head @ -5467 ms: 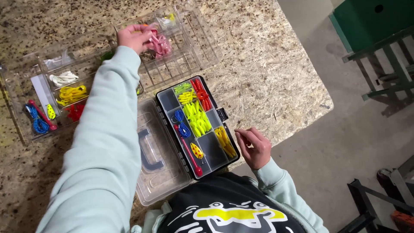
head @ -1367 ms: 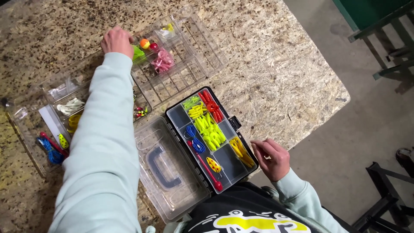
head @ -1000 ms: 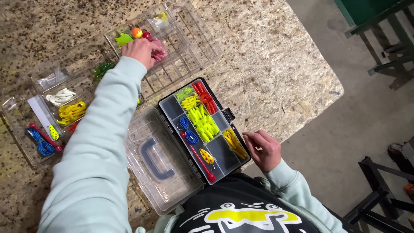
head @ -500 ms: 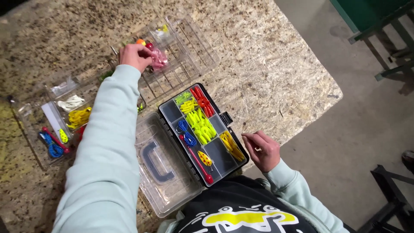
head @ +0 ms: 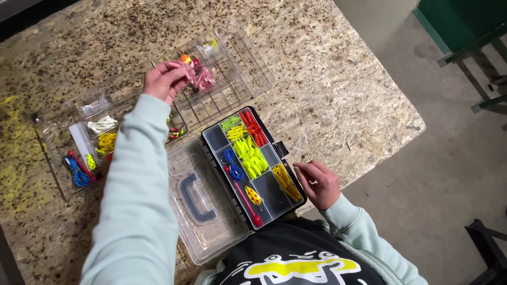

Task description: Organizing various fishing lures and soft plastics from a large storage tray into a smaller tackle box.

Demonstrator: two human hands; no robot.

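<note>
A cluster of pink soft lures (head: 199, 78) is pinched by the left hand (head: 162, 80) over the clear compartment tray (head: 240, 79) near the far edge of the bench (head: 338, 100). The right hand (head: 318, 182) is loosely curled at the near edge, just beside the black tackle box (head: 252, 166); whether anything is held in it cannot be told.

The limp lures could slip from the pinch and be dropped into a wrong compartment or onto the bench. The outstretched sleeve (head: 137, 200) passes above the open clear lid (head: 203, 203), which could be nudged.

The black box is filled with yellow, green, red and blue pieces. A second clear tray (head: 79, 142) with white, yellow, red and blue items lies toward the left edge. No labels or signs can be made out.
</note>
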